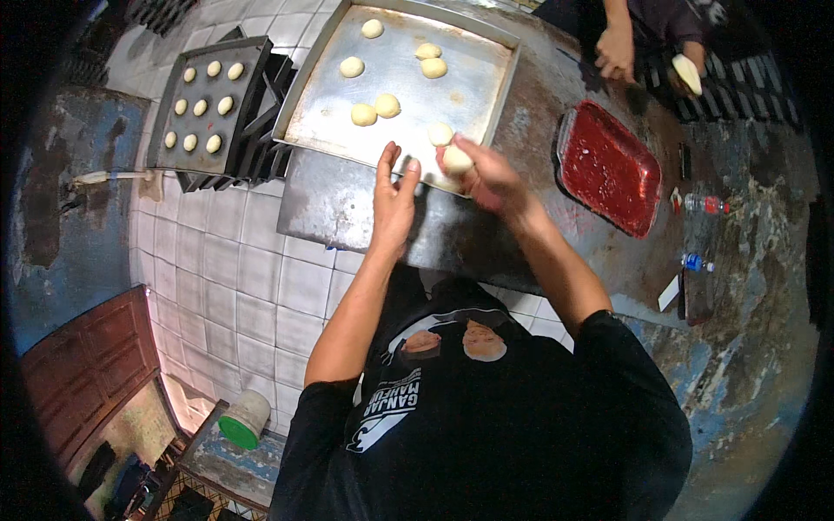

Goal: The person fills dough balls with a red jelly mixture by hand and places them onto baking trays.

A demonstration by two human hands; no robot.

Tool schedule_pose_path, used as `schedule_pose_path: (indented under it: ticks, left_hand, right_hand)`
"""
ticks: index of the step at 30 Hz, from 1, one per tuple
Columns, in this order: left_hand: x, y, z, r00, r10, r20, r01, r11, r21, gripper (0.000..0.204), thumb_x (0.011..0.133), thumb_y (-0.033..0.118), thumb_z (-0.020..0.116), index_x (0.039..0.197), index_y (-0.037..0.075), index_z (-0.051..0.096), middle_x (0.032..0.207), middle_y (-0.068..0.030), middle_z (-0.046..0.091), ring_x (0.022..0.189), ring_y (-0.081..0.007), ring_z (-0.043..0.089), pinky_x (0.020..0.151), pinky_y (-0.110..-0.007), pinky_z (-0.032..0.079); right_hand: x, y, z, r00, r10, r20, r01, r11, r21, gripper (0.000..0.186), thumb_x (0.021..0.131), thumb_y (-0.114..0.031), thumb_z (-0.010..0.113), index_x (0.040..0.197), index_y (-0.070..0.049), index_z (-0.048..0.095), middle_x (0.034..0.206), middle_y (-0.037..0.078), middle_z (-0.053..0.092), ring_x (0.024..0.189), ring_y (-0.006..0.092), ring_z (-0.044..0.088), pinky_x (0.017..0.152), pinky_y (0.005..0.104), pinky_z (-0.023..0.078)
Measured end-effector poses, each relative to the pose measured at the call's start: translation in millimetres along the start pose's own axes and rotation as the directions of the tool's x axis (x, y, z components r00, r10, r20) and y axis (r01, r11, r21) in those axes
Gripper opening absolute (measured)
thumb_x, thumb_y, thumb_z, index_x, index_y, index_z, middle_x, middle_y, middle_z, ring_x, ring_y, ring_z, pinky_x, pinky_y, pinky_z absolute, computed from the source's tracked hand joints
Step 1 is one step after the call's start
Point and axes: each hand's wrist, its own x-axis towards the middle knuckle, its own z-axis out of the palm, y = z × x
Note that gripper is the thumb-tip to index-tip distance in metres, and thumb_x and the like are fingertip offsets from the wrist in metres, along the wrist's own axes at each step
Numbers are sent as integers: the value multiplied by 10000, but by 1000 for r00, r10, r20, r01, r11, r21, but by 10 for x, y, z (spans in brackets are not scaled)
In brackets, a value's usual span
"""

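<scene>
A large metal tray (313, 113) on the worktable holds several pale dough balls, some in touching pairs (387, 105). At its near right part, my right hand (491, 178) has a dough ball (458, 159) in its fingers, just below another ball (440, 134). My left hand (395, 187) is at the tray's near edge, its fingers extended and apart, with nothing visible in them. A red-coated tray (608, 165) lies to the right.
A dark tray (204, 152) with dough balls rests on stacked trays at left. Another person's hands (615, 52) are at top right, one holding pale dough (686, 74). Plastic bottles (699, 205) stand right; a white bucket with green (248, 415) is lower left.
</scene>
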Motion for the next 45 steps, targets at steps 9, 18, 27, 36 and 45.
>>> schedule_pose_path:
  ticks: [9,18,27,36,45]
  left_hand:
    - [488,55,-1204,981,-175,-81,179,983,46,455,1013,194,592,1410,-3,487,1403,-151,541,1299,-235,504,1082,-348,397]
    - [712,-53,-1534,988,-132,-76,142,978,152,397,1003,107,593,1367,-32,516,1315,-149,598,1202,-210,571,1028,-326,448]
    - [663,211,-1413,993,-93,-77,111,955,275,375,1004,107,605,1353,-10,534,1202,-119,657,1061,-158,629,936,-290,491]
    - [125,-127,-744,991,-107,-76,107,994,-4,359,1039,213,542,1324,-6,544,1189,-126,646,1065,-166,644,817,-289,538]
    - [-1059,-251,798,966,-105,238,133,985,-107,331,1079,319,467,882,68,553,807,8,553,710,-58,477,619,-250,404]
  right_hand:
    - [1817,-51,-678,786,-619,6,-178,-234,-956,577,958,-331,603,1329,92,472,1405,316,450,1310,443,426,1098,490,354]
    - [2098,-241,-857,898,-431,-86,-179,-179,-967,696,1063,-473,256,1551,17,173,1608,244,239,1505,386,190,1223,498,115]
    - [2258,-100,-143,854,-519,-47,90,237,-967,335,977,-306,627,1114,-3,669,932,83,707,828,174,641,773,348,528]
    - [656,150,565,867,-461,-189,3,385,-923,404,835,-270,733,1117,16,689,910,188,712,868,299,689,813,373,539]
    - [-1779,818,274,668,-722,-180,121,344,-931,338,876,-216,709,1118,17,666,1004,185,650,949,283,660,862,376,500]
